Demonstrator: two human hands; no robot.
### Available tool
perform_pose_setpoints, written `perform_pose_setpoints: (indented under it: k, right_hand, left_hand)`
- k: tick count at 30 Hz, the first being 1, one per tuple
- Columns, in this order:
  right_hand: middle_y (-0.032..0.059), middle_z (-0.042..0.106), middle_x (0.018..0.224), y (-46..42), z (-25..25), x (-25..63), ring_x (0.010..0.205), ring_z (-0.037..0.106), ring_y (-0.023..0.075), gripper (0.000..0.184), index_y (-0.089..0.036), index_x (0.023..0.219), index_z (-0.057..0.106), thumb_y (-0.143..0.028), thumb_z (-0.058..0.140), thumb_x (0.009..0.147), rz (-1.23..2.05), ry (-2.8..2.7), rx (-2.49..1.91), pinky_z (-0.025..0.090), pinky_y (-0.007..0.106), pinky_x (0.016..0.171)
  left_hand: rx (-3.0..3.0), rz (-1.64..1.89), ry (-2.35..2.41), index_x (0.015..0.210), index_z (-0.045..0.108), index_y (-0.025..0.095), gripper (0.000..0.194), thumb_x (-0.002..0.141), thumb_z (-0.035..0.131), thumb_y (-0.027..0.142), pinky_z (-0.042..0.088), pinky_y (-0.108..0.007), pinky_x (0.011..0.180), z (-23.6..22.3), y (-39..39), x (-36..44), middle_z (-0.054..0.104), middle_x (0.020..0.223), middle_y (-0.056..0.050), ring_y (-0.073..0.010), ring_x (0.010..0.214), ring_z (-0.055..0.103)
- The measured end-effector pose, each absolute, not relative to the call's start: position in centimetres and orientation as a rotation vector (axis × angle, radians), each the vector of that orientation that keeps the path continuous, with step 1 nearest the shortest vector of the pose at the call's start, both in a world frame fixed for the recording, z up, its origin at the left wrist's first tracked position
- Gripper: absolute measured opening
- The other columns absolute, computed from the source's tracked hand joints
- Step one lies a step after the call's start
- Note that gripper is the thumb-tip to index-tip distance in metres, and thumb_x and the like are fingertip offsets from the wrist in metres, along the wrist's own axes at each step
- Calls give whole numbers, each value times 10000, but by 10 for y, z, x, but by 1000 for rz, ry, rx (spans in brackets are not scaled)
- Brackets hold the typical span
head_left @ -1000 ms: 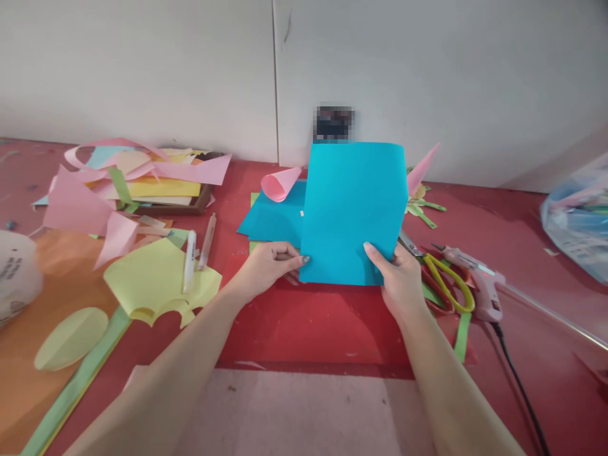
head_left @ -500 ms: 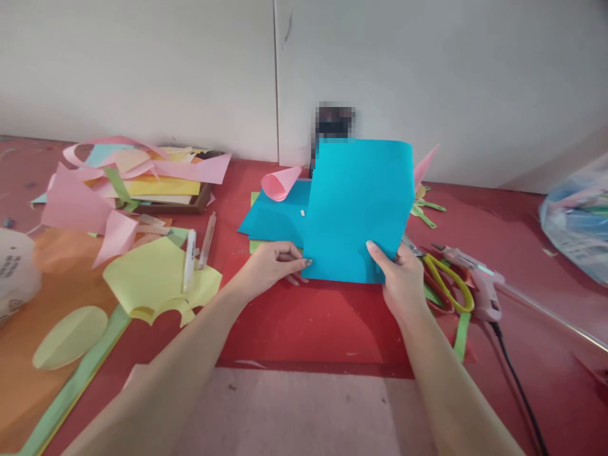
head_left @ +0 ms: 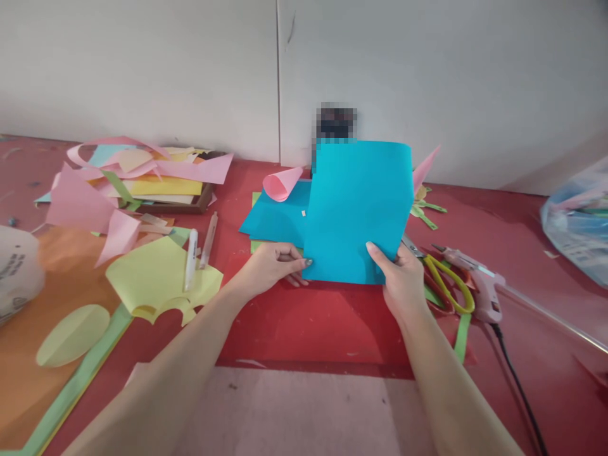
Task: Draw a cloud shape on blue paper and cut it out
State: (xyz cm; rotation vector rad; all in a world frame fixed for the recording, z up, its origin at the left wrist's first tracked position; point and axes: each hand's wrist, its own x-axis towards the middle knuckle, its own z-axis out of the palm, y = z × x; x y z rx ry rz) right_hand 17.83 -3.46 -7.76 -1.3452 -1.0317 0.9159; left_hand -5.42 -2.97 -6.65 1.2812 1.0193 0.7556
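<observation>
A sheet of blue paper [head_left: 358, 209] is held up, tilted, between my two hands, with its right side curving backward. My left hand [head_left: 280, 266] pinches its lower left corner between thumb and fingers. My right hand [head_left: 403, 275] grips the lower right part, thumb flat on the front and the other fingers behind the sheet. Under both hands lies a red sheet [head_left: 313, 329]. Behind the left hand, more blue paper [head_left: 275, 212] rests on the table, and a pink paper cone [head_left: 284, 183] sits on top of it.
Yellow-handled scissors [head_left: 449, 282] and a pink glue gun [head_left: 475, 278] with its cord lie at right. A plastic bag [head_left: 579, 215] stands farther right. At left are a tray [head_left: 202, 201] of paper scraps, yellow cut paper [head_left: 147, 275], a white marker [head_left: 190, 259] and orange paper [head_left: 71, 266].
Both hands keep the same hold on the blue sheet, which has hardly moved. The surroundings have shifted very slightly in view.
</observation>
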Motion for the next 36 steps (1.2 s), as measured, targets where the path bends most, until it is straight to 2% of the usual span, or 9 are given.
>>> perform_pose_setpoints:
  k: [13, 15, 17, 19, 21, 28, 36]
  right_hand:
    - [55, 672, 1066, -33, -81, 180, 921, 627, 290, 414, -214, 1012, 668, -422, 717, 658, 887, -1071, -1355, 536, 430, 756]
    - [57, 688, 1008, -34, -81, 181, 849, 642, 268, 419, -207, 1005, 668, -432, 716, 655, 875, -1084, -1380, 549, 382, 672]
    - [46, 704, 876, -35, -80, 181, 646, 639, 215, 429, -209, 1009, 662, -445, 713, 654, 890, -1085, -1428, 520, 306, 481]
    - [22, 685, 729, -36, -79, 182, 436, 550, 151, 450, -214, 1020, 652, -461, 712, 649, 925, -1069, -1469, 406, 249, 313]
    - [0, 652, 643, -36, -78, 182, 340, 464, 115, 468, -218, 1029, 643, -468, 713, 640, 946, -1051, -1477, 320, 231, 247]
    - [2, 639, 605, -35, -80, 182, 385, 518, 137, 423, -198, 971, 643, -462, 697, 645, 904, -1091, -1414, 362, 236, 291]
    - [-4, 633, 593, -35, -82, 183, 348, 489, 118, 403, -193, 950, 641, -457, 696, 651, 911, -1102, -1398, 315, 219, 253]
  left_hand:
    - [1293, 751, 1009, 669, 528, 146, 270, 747, 641, 378, 565, -258, 578, -65, -30, -53, 635, 594, -2, -172, 640, 683]
    - [1304, 762, 1012, 676, 517, 149, 264, 747, 641, 371, 565, -257, 578, -65, -30, -53, 627, 599, 7, -164, 632, 679]
    - [1309, 781, 1005, 684, 516, 150, 255, 744, 645, 361, 562, -252, 577, -66, -30, -53, 616, 602, 16, -154, 621, 674]
    - [1308, 790, 999, 688, 518, 149, 247, 741, 649, 352, 560, -250, 580, -66, -30, -53, 608, 605, 21, -147, 613, 670]
    - [1308, 784, 1006, 685, 519, 148, 242, 738, 652, 343, 558, -251, 585, -65, -30, -52, 605, 606, 21, -146, 615, 669]
    - [1338, 787, 994, 686, 520, 151, 240, 730, 658, 342, 556, -266, 599, -68, -29, -54, 610, 619, 17, -150, 619, 669]
    - [1348, 789, 990, 687, 510, 157, 242, 725, 659, 344, 557, -282, 603, -71, -28, -54, 612, 620, 14, -155, 621, 666]
